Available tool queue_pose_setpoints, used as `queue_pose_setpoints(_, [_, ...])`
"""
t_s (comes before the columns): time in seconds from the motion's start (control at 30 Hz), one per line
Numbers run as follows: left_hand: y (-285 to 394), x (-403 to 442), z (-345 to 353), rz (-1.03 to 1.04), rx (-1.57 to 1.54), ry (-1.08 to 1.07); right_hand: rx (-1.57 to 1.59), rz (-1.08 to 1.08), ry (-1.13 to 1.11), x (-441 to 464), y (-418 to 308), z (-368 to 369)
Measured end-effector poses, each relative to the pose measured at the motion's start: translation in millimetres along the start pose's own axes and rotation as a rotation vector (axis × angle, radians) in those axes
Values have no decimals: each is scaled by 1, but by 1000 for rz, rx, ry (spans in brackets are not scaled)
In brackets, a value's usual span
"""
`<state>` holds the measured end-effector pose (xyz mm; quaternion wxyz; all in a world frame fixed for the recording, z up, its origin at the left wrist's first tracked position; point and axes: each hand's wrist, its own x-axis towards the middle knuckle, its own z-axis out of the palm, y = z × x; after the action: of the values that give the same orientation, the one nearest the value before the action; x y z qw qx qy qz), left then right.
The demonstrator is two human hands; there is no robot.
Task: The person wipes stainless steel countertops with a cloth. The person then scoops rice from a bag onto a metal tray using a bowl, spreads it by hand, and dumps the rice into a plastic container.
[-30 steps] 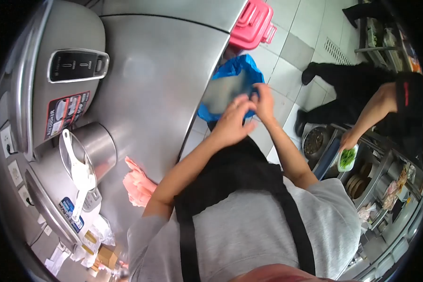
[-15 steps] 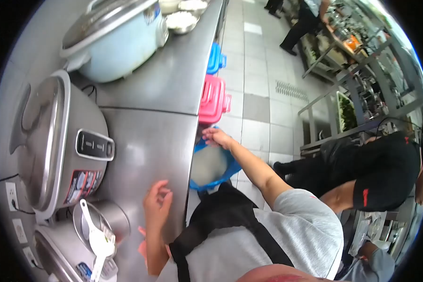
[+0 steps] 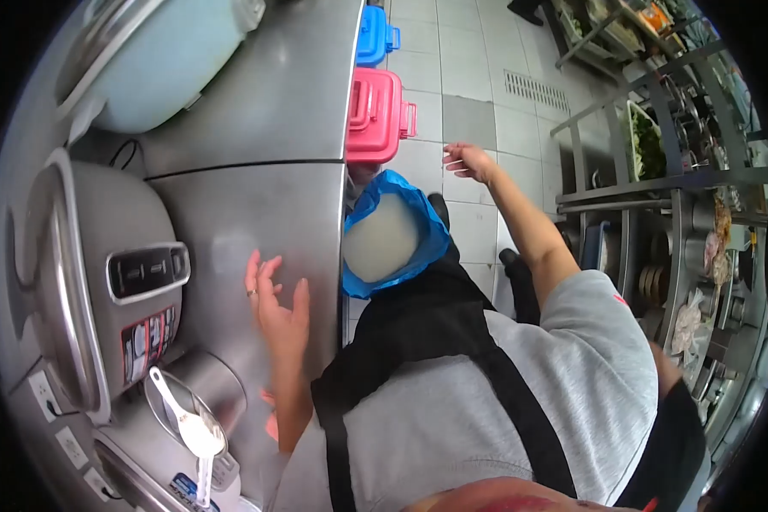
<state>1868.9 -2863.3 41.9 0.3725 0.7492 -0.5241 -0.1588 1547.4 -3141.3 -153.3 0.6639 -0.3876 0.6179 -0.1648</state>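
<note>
R hand (image 3: 468, 162) now off blue bag (image 3: 433, 247); L hand (image 3: 280, 309) still over ctr (image 3: 230, 200).

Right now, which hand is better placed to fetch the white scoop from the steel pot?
Left, probably: the left hand is over the counter, nearer the scoop; the right hand is out over the floor.

Right hand (image 3: 469, 162): now apart from the blue bag (image 3: 431, 252), over the floor (image 3: 468, 192)
Left hand (image 3: 280, 311): no longer above the bag, now over the counter (image 3: 247, 200)
Co-worker (image 3: 672, 435): now mostly hidden, lower right
</note>
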Motion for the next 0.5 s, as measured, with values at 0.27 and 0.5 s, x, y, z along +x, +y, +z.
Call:
queue_pose_setpoints(0.27, [52, 99, 109, 68, 274, 70, 149, 155, -16, 126, -24, -60])
queue_pose_setpoints(0.5, [54, 157, 183, 25, 720, 72, 312, 172, -109, 288, -68, -49])
